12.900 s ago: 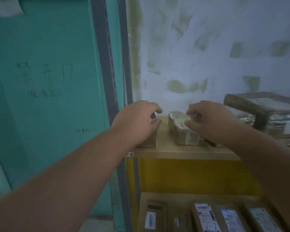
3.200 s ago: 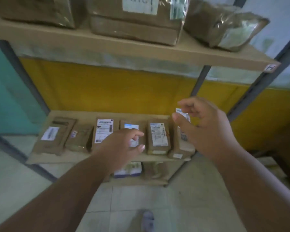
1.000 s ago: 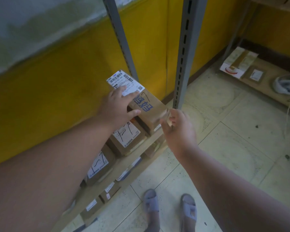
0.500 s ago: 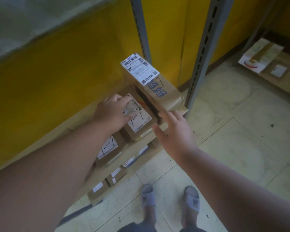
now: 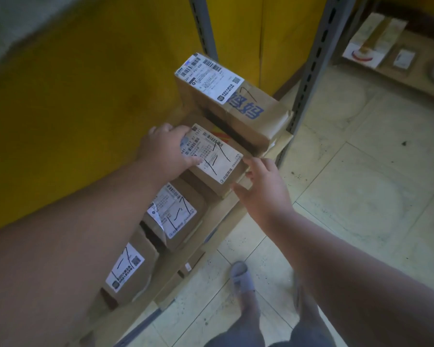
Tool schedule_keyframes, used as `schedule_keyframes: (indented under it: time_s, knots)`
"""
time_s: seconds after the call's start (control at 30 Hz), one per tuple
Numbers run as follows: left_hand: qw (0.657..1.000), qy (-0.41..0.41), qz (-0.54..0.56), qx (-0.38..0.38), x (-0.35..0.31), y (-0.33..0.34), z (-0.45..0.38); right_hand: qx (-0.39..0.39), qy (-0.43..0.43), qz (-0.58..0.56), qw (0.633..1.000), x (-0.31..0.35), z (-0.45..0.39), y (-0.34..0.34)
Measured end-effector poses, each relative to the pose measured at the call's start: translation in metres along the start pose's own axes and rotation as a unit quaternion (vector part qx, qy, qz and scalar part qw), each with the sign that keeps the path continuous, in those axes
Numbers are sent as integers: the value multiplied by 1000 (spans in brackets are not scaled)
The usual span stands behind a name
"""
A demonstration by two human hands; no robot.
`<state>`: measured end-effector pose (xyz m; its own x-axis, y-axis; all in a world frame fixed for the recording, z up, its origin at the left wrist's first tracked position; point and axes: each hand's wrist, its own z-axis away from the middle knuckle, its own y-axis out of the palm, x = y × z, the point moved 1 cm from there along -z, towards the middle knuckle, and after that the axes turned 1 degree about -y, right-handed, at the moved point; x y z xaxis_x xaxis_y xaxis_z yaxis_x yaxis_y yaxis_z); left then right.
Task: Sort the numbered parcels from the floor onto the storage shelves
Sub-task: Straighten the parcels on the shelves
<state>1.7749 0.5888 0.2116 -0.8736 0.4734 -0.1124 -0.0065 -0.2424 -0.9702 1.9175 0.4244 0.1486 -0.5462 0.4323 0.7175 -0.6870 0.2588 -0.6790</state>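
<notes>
I've got my left hand (image 5: 169, 152) gripping the far-left edge of the brown cardboard parcel with white label marked 1-7 (image 5: 214, 160) on the low wooden shelf (image 5: 281, 144), my right hand (image 5: 262, 189) released, fingers straight at its near-right corner, probably squaring it into the row.

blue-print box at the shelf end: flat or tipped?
Tipped. The blue-print box leans over the parcel gripped by the left hand; its labelled end is raised.

shelf (image 5: 218, 216): row of four labelled brown parcels against yellow wall | left hand (image 5: 164, 149): grips far end of second parcel (image 5: 216, 161), thumb on its label | right hand (image 5: 261, 186): fingers extended, touching near end of same parcel | end parcel (image 5: 233, 106): beside grey upright (image 5: 313, 58)
</notes>
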Motion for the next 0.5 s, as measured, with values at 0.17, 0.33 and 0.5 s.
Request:
schedule_keyframes:
  time_s: [0.17, 0.33, 0.5]
  knots:
    - [1000, 9, 8, -7, 0, 2, 1, 0, -8, 14, 1000, -2, 1, 0]
    - [999, 11, 35, -9, 4, 0, 8, -3, -19, 49, 999, 2, 5, -7]
    - [998, -45, 34, -6, 23, -3, 38, 12, -79, 50, 996, 17, 36, -11]
